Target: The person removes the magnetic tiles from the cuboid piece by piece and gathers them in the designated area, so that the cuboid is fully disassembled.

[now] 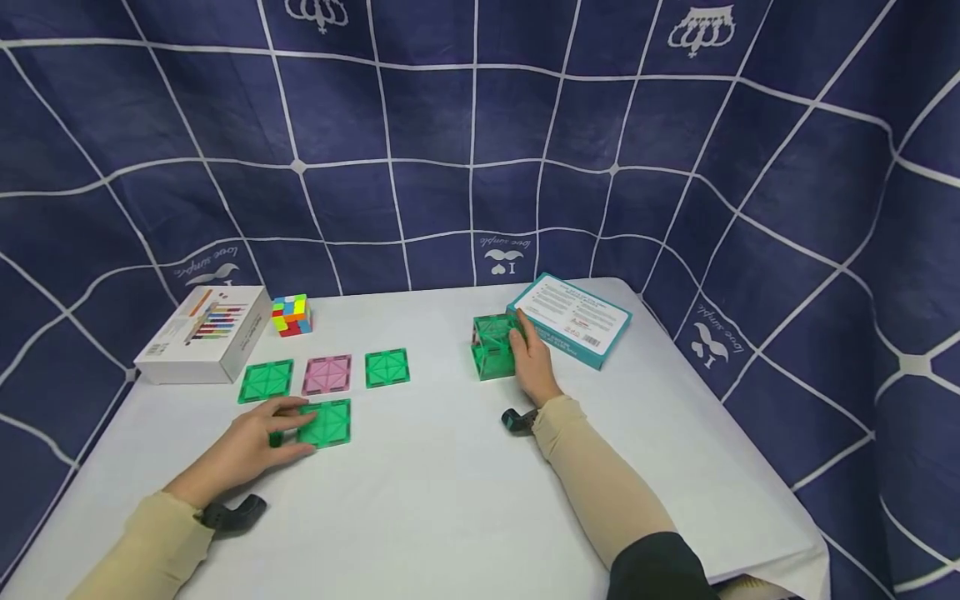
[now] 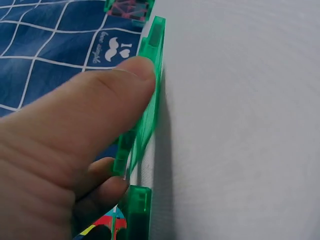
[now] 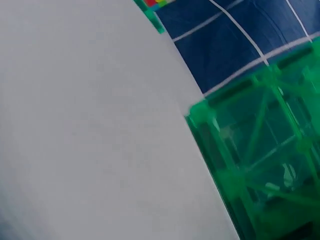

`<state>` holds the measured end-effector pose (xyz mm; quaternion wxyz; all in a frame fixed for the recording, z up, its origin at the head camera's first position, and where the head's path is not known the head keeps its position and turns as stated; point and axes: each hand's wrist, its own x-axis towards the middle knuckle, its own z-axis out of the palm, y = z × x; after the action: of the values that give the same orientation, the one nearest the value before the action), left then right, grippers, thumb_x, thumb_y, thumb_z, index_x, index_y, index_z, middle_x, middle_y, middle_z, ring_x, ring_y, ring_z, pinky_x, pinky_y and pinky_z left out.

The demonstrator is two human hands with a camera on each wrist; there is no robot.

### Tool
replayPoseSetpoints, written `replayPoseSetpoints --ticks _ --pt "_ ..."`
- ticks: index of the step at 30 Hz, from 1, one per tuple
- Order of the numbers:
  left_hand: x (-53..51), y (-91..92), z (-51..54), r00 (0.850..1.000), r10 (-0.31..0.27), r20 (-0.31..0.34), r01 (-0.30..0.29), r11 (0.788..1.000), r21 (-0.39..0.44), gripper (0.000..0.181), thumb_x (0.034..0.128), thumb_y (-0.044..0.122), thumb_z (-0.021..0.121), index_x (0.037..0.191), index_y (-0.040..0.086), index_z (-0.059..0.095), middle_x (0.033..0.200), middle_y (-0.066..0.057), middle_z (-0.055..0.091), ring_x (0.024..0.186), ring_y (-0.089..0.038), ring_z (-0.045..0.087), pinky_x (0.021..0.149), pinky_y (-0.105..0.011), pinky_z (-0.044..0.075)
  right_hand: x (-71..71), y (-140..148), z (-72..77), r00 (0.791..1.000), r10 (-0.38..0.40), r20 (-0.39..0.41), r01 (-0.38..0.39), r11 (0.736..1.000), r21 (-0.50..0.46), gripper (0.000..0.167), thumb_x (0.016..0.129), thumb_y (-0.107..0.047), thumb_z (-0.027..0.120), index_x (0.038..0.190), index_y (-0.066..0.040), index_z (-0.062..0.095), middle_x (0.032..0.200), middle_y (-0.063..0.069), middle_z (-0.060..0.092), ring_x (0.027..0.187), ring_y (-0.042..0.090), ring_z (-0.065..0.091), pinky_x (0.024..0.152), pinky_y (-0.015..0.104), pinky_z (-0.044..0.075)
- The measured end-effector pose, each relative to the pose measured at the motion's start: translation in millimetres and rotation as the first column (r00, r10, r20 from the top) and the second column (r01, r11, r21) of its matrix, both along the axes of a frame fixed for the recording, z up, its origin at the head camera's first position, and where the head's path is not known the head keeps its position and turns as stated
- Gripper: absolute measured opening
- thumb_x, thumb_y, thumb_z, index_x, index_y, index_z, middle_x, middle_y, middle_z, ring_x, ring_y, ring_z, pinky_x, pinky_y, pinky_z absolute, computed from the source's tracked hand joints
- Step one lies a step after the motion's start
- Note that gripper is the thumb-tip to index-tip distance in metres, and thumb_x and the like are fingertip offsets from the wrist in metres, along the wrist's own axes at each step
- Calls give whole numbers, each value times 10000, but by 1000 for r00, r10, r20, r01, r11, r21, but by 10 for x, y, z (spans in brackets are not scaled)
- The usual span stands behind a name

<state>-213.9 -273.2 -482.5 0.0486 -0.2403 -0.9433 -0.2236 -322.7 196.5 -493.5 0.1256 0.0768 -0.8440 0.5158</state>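
At the left of the table, the left hand (image 1: 251, 446) pinches a green square tile (image 1: 327, 423) between thumb and fingers; the left wrist view shows the thumb on that tile (image 2: 150, 107), which is tilted. Beyond it lie a green tile (image 1: 267, 381), a pink tile (image 1: 327, 375) and another green tile (image 1: 387, 367). The right hand (image 1: 534, 360) rests its fingers against the right side of a box-shaped stack of tiles (image 1: 494, 348), mostly green. That stack (image 3: 265, 155) fills the right of the right wrist view, where no fingers show.
A white box (image 1: 202, 333) and a colourful puzzle cube (image 1: 292, 316) stand at the back left. A teal and white box (image 1: 572, 321) lies behind the right hand. Blue curtain (image 1: 427, 133) with white lines hangs behind the table (image 1: 427, 500).
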Motion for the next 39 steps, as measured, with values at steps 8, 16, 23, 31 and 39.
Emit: replayPoseSetpoints --ticks 8,16,23,31,39 --pt "-33 43 -23 1000 11 27 -10 999 -37 568 839 394 853 1306 99 722 1395 -217 586 1317 -456 458 1022 -716 350 -39 280 -5 968 76 239 -83 996 18 972 892 -659 674 1645 -208 257 1702 122 232 1576 360 190 1258 577 183" --pt "-23 147 19 999 35 -38 -37 997 -66 634 788 398 893 1309 84 714 1434 -205 564 1378 -459 376 1018 -725 305 -64 335 -39 952 76 297 -90 995 32 1299 619 -735 872 1637 -194 273 1684 130 273 1564 360 217 1255 572 191" --pt "-11 819 120 996 -55 -74 64 991 120 606 877 362 836 1390 100 648 1408 -83 622 1339 -336 526 1081 -646 377 -73 276 -50 962 80 261 -92 995 34 1285 627 -685 900 1624 -161 281 1650 134 331 1532 355 294 1247 567 223" --pt "-388 1828 338 963 -235 132 184 932 313 727 941 404 761 1558 161 462 1556 -53 515 1433 -287 488 1127 -514 449 -41 268 -17 967 128 219 -128 992 -14 902 952 -702 544 1639 -190 262 1685 110 275 1562 347 232 1259 566 188" --pt "-750 2358 299 934 -268 236 108 843 528 624 1003 321 696 1557 155 461 1547 -60 523 1386 -293 539 1060 -487 506 -57 248 -7 961 125 247 -103 990 -99 585 1100 -455 226 1611 -203 358 1690 38 291 1583 287 194 1281 511 145"
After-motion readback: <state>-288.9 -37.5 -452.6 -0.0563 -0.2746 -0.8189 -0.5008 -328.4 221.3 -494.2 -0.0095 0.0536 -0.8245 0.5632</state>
